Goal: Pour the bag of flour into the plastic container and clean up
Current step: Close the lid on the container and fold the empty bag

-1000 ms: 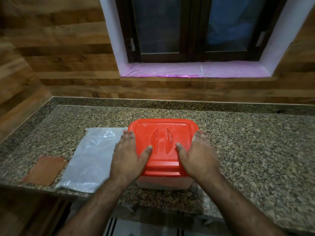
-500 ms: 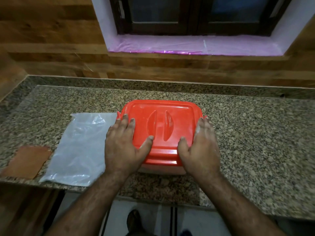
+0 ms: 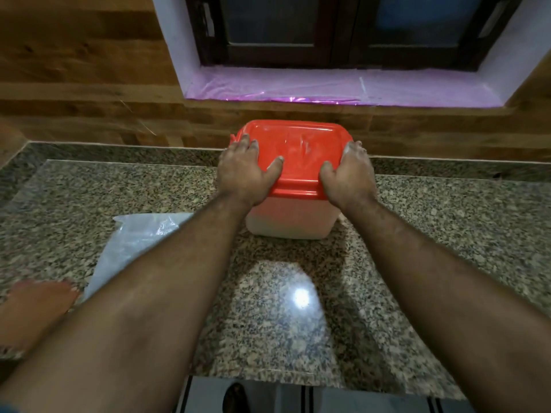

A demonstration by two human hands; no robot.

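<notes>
- Gripping the plastic container (image 3: 290, 217) from both sides, the left hand (image 3: 243, 171) and right hand (image 3: 348, 177) sit at the lid's two near corners, arms stretched far forward
- Left fingers (image 3: 247, 143) lie along the lid's left edge with the thumb laid on top; right fingers (image 3: 354, 147) curl over the right edge, thumb also on top, so both hands hold the container by its lid
- The lid (image 3: 298, 150) is glossy orange-red plastic, a rounded rectangle with a moulded ridge handle in the middle; it looks closed down on the box
- The box below is translucent whitish plastic with rounded corners, standing upright at the far part of the table (image 3: 447, 234), close to the wall
- Pale dust shows on the right hand's knuckles and on the lid's top
- The table is polished speckled granite, brown and grey, with a bright lamp glare in its middle, nearer than the container
- A flat, crinkled clear plastic bag (image 3: 134, 242) lies on the table to the left, partly hidden by the left forearm, well apart from the container
- A flat reddish-brown patch (image 3: 32, 311) lies near the table's left front edge, just beside the bag; blurred, so what it is cannot be told
- Wood-plank wall (image 3: 89, 70) rises behind; a dark-framed window (image 3: 343, 28) has a shiny purple film on its sill (image 3: 298, 87)
- Striped floor and a dark foot-like shape show below the table's edge
</notes>
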